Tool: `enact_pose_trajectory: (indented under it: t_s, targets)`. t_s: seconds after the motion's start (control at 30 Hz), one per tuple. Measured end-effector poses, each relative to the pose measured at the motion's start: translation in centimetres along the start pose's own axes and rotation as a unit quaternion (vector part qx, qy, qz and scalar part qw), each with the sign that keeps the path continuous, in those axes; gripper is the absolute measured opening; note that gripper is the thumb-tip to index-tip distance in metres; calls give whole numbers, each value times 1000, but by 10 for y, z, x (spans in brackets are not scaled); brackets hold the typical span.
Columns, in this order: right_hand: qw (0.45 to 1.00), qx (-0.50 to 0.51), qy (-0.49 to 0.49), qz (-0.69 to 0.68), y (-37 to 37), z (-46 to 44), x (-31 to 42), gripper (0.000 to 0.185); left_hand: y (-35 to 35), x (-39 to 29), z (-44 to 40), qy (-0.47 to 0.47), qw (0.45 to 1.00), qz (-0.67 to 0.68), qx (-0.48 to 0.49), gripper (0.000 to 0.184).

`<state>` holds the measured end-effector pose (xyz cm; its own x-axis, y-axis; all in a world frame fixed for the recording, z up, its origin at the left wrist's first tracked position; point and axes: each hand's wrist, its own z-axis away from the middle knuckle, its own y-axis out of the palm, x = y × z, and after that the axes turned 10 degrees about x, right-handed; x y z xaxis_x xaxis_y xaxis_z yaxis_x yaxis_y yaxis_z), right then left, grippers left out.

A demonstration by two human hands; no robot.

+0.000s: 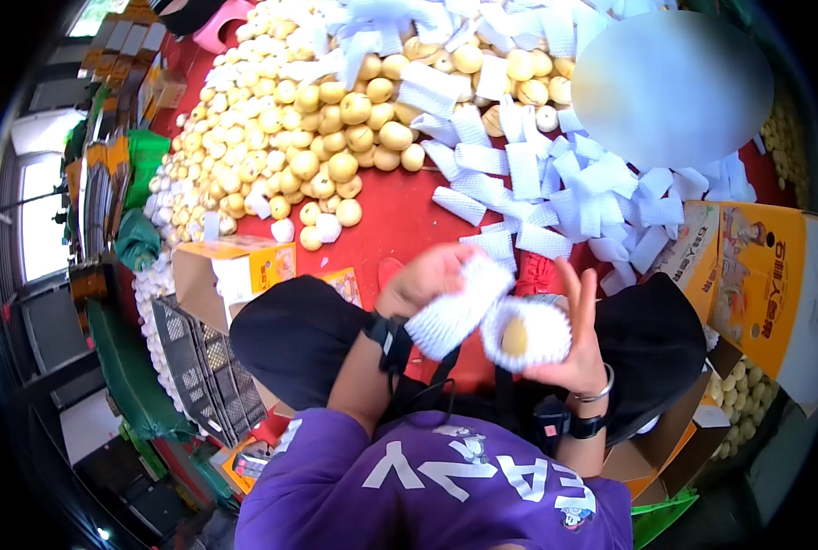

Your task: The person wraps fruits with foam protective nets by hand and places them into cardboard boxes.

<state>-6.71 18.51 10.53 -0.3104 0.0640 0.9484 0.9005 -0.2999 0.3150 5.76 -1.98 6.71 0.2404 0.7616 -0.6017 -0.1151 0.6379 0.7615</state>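
My left hand (427,280) pinches a white foam net sleeve (459,310), which slants down between my hands. My right hand (585,344) is closed around a round yellow fruit (514,336) in its own white foam net (551,332). The fruit shows through the net's open end. The loose sleeve's lower edge is close beside the wrapped fruit; whether they touch I cannot tell. Both hands are above my lap, between my knees.
A large heap of yellow fruit (308,137) covers the red floor (409,197) ahead. Loose foam sleeves (519,174) lie piled to its right. Cartons stand left (235,270) and right (748,275) of my knees. A black crate (203,367) sits at left.
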Motion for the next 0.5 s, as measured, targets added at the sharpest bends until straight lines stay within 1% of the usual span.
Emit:
enact_pose_trajectory:
  t_s: [0.03,0.07,0.1,0.13,0.17,0.2,0.23,0.27,0.3,0.33,0.37,0.4,0.43,0.47,0.5]
  targets:
    - [996,83,8,-33,2,5,9,117,17,14,7,-6,1000,22,20,56]
    - [974,212,62,44,0,4,18,115,27,31,11,9,999,26,22,55]
    - [947,262,8,187,2,7,24,111,33,46,11,24,999,29,26,55]
    - [971,212,38,100,4,14,18,110,39,57,12,35,999,12,9,59]
    - [985,160,69,12,6,21,9,108,44,65,12,29,996,-85,-11,59]
    - [975,119,79,-169,9,23,5,105,51,74,15,17,997,-80,-4,54]
    - [955,76,70,-276,11,26,2,101,57,80,20,4,997,-75,3,51]
    - [947,55,69,-309,15,27,2,100,52,74,28,-72,991,-116,7,42]
    - [937,34,66,-341,20,25,1,98,51,71,32,-68,990,-120,6,42]
    - [934,19,23,-356,26,24,-5,94,48,65,34,42,936,-348,-39,39]
    - [924,-18,26,-380,30,24,-16,88,62,45,37,148,817,-552,-81,38]
    - [911,-6,51,-409,26,28,-30,85,70,46,49,145,949,-262,-98,42]
    - [896,3,77,-437,22,33,-43,82,64,46,57,188,981,-3,-42,50]
    - [904,48,84,-416,20,34,-46,78,72,39,61,172,977,109,61,57]
    - [898,56,82,-429,24,35,-48,80,81,34,63,151,950,221,160,65]
